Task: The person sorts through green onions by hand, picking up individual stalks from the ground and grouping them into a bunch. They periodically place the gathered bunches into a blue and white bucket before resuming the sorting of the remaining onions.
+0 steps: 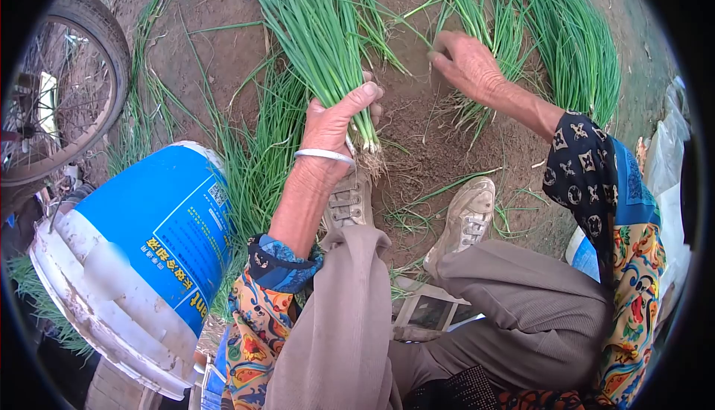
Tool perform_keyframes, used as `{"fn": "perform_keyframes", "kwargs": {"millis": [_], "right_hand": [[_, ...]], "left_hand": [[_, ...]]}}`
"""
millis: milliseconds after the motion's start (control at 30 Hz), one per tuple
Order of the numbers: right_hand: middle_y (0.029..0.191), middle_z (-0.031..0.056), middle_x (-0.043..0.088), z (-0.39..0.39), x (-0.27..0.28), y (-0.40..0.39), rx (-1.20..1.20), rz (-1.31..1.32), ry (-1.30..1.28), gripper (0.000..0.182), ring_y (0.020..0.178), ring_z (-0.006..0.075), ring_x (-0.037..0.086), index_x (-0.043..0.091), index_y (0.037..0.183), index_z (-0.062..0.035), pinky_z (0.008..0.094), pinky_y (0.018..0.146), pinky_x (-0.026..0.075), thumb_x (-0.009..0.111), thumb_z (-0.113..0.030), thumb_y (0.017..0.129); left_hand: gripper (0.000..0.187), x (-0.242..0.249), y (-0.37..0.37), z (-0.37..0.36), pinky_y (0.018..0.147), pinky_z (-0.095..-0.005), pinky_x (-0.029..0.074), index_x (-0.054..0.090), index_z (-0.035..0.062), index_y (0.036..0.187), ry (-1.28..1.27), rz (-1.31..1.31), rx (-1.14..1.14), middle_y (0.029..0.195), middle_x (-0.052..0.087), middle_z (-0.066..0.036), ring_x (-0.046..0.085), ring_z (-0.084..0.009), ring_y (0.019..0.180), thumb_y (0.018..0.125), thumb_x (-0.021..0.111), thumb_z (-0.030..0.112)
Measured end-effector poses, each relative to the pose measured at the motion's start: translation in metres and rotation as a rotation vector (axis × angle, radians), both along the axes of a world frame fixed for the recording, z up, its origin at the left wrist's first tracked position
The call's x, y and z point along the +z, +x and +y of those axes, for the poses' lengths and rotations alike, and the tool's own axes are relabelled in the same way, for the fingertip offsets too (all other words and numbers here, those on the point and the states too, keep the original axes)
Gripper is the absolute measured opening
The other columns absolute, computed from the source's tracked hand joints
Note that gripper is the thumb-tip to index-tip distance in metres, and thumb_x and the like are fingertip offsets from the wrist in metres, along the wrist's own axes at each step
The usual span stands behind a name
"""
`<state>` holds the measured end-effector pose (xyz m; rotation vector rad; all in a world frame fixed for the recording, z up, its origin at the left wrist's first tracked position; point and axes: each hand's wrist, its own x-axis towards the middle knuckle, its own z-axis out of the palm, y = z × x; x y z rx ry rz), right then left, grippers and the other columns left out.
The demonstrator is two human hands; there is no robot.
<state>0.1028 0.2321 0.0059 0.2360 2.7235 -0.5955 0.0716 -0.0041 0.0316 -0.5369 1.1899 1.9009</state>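
My left hand [339,116] is wrapped round a bunch of green onions [316,30], just above its white root ends, with the leaves pointing up and away. A light bangle sits on that wrist. My right hand [465,64] is off to the right, over the edge of a loose pile of green onions [503,45]. Its fingers are bent together near a thin green stalk; whether they pinch it is too small to tell. More green onions [272,142] lie on the soil beside my left forearm.
A blue and white bucket [167,224] stands at the left, below a bicycle wheel [112,60]. Another large bundle of green onions [573,37] lies at the upper right. My shoes [469,213] rest on the soil, with clear plastic [670,142] at the far right.
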Motion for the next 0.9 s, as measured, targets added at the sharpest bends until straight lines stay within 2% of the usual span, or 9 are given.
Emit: {"fn": "perform_keyframes", "kwargs": {"millis": [67,133,333,400,500,633,733,800,900], "right_hand": [[0.082,0.0157,0.058,-0.016,0.008,0.002,0.050,-0.256,-0.218,0.022,0.076,0.0278,0.060,0.056,0.093,-0.0004,0.0425,0.072,0.049,0.058,-0.021,0.087],[0.072,0.0143,0.060,-0.026,0.004,0.011,0.354,-0.194,-0.414,0.022,0.068,0.0287,0.060,0.058,0.090,-0.0021,0.0448,0.072,0.051,0.055,-0.024,0.091],[0.078,0.0156,0.059,-0.031,0.010,-0.026,0.030,-0.042,-0.298,0.020,0.067,0.0225,0.059,0.055,0.100,0.0026,0.0401,0.067,0.053,0.049,-0.013,0.088],[0.091,0.0175,0.056,-0.019,-0.001,-0.034,0.041,0.296,-0.002,0.027,0.079,0.0259,0.062,0.052,0.111,0.0033,0.0393,0.075,0.054,0.050,-0.011,0.088],[0.100,0.0172,0.053,-0.015,0.000,-0.018,0.158,0.220,0.069,0.035,0.091,0.0291,0.061,0.050,0.119,0.0014,0.0393,0.082,0.053,0.054,-0.009,0.086],[0.097,0.0172,0.053,-0.017,0.011,0.017,0.409,0.172,-0.232,0.032,0.091,0.0295,0.060,0.051,0.113,0.0024,0.0380,0.081,0.053,0.058,-0.007,0.084],[0.096,0.0194,0.055,0.012,0.018,0.007,-0.047,0.042,-0.116,0.026,0.090,0.0298,0.060,0.052,0.107,0.0027,0.0388,0.080,0.052,0.058,-0.011,0.086],[0.098,0.0209,0.057,0.039,0.002,0.008,-0.168,0.251,0.054,0.023,0.086,0.0307,0.061,0.052,0.104,0.0021,0.0423,0.080,0.051,0.057,-0.014,0.088],[0.098,0.0228,0.060,0.056,-0.002,0.007,-0.299,0.009,0.035,0.029,0.088,0.0323,0.061,0.055,0.105,0.0029,0.0446,0.084,0.049,0.060,-0.018,0.085]], "left_hand": [[0.033,0.005,-0.004,0.001,0.060,-0.0291,0.055,0.057,0.0020,0.109,0.013,0.070,0.064,0.088,0.064,-0.009,0.063,-0.0159,0.070,0.080,0.071,0.007],[0.033,0.015,-0.012,-0.002,0.063,-0.0301,0.055,0.056,0.0020,0.110,0.045,0.190,0.188,0.090,0.064,-0.009,0.063,-0.0163,0.072,0.081,0.070,0.006],[0.031,0.029,-0.037,-0.015,0.070,-0.0313,0.054,0.053,0.0020,0.111,0.125,0.319,0.270,0.093,0.063,-0.011,0.061,-0.0167,0.077,0.083,0.067,0.004],[0.031,0.020,-0.029,-0.014,0.069,-0.0310,0.054,0.054,0.0018,0.111,0.098,0.237,0.269,0.092,0.063,-0.011,0.061,-0.0163,0.076,0.083,0.067,0.004],[0.032,0.010,-0.021,-0.012,0.065,-0.0314,0.055,0.054,0.0010,0.112,0.054,0.163,0.210,0.091,0.063,-0.010,0.061,-0.0155,0.073,0.083,0.068,0.006],[0.034,0.011,-0.018,-0.005,0.062,-0.0301,0.054,0.055,0.0004,0.112,0.022,0.147,0.183,0.089,0.063,-0.010,0.061,-0.0149,0.071,0.082,0.068,0.006],[0.032,0.012,-0.014,-0.002,0.061,-0.0288,0.054,0.056,0.0002,0.111,0.011,0.148,0.172,0.088,0.064,-0.009,0.061,-0.0145,0.070,0.082,0.069,0.006],[0.032,0.011,-0.010,-0.001,0.060,-0.0286,0.054,0.057,0.0003,0.110,0.008,0.113,0.146,0.087,0.064,-0.009,0.061,-0.0144,0.070,0.082,0.069,0.007],[0.030,0.009,-0.005,0.008,0.060,-0.0283,0.054,0.057,0.0008,0.109,-0.012,0.138,0.131,0.087,0.064,-0.008,0.061,-0.0142,0.069,0.082,0.069,0.007]]}}
